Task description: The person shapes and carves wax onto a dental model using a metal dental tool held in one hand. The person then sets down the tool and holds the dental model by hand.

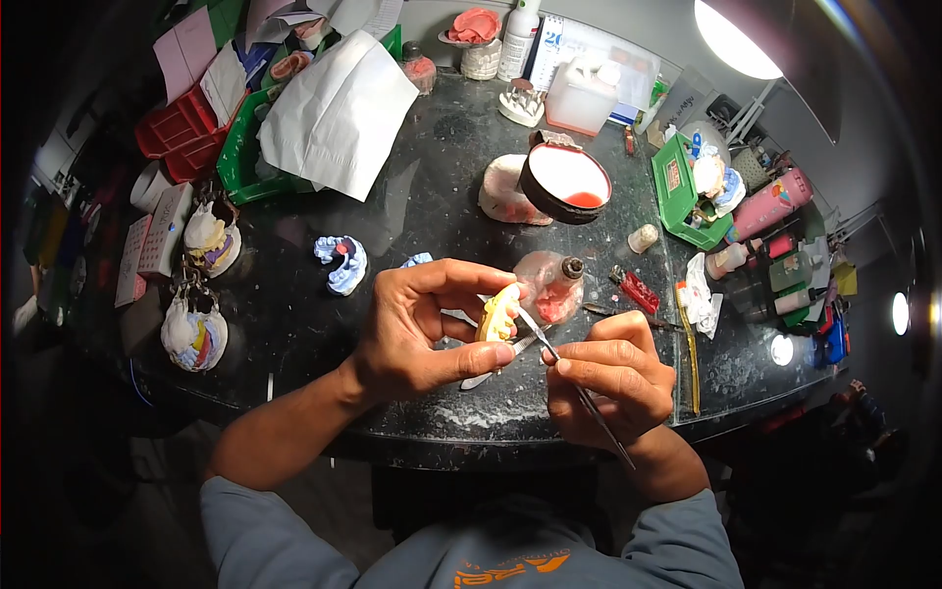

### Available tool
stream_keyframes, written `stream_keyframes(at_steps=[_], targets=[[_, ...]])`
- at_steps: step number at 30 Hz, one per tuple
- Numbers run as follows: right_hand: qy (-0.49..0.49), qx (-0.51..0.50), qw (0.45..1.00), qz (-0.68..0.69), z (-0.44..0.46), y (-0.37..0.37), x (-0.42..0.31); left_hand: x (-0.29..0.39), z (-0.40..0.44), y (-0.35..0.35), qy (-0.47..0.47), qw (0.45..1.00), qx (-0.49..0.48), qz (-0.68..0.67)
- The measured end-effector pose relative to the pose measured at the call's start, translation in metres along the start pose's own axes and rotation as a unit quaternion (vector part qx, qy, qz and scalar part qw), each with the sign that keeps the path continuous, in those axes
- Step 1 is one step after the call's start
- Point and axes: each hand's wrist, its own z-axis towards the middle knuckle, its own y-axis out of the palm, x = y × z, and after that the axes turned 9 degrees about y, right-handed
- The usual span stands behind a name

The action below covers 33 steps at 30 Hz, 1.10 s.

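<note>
We seem to be at fine shaping: our right hand [613, 378] pinches a slim metal tool [599, 416], its tip close to the yellow dental model [497, 316], which our left hand [417, 329] grasps between thumb and fingers above the bench [442, 196]. The next stroke likely calls for a steady model and light pressure. Fingers cover part of it, so we cannot tell whether the tip touches; farther off, our left hand partly hides a blue piece [418, 259]
</note>
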Motion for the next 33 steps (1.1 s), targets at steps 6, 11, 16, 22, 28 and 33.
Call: stream_keyframes(at_steps=[6, 11, 16, 22, 28, 33], targets=[[0.0, -0.038, 0.999, -0.018, 0.002, -0.003, -0.003, -0.001, 0.0, 0.001, 0.006, 1.0, 0.003, -0.007], [-0.008, 0.001, 1.0, 0.011, 0.0, 0.0, 0.0, 0.0, 0.0, 0.0, 0.004, 1.0, 0.001, -0.009], [0.019, 0.048, 0.999, 0.005, 0.003, -0.003, 0.006, -0.005, 0.001, -0.001, 0.015, 1.0, 0.012, 0.019], [0.12, 0.103, 0.986, 0.047, 0.002, -0.003, 0.014, -0.01, 0.004, 0.002, 0.033, 0.996, 0.046, 0.066], [0.039, 0.042, 0.998, 0.009, 0.004, 0.002, 0.005, -0.011, 0.005, 0.003, 0.046, 0.995, 0.046, 0.075], [0.026, 0.007, 1.0, -0.002, 0.001, 0.004, 0.002, -0.01, 0.004, 0.003, 0.037, 0.997, 0.045, 0.057]])
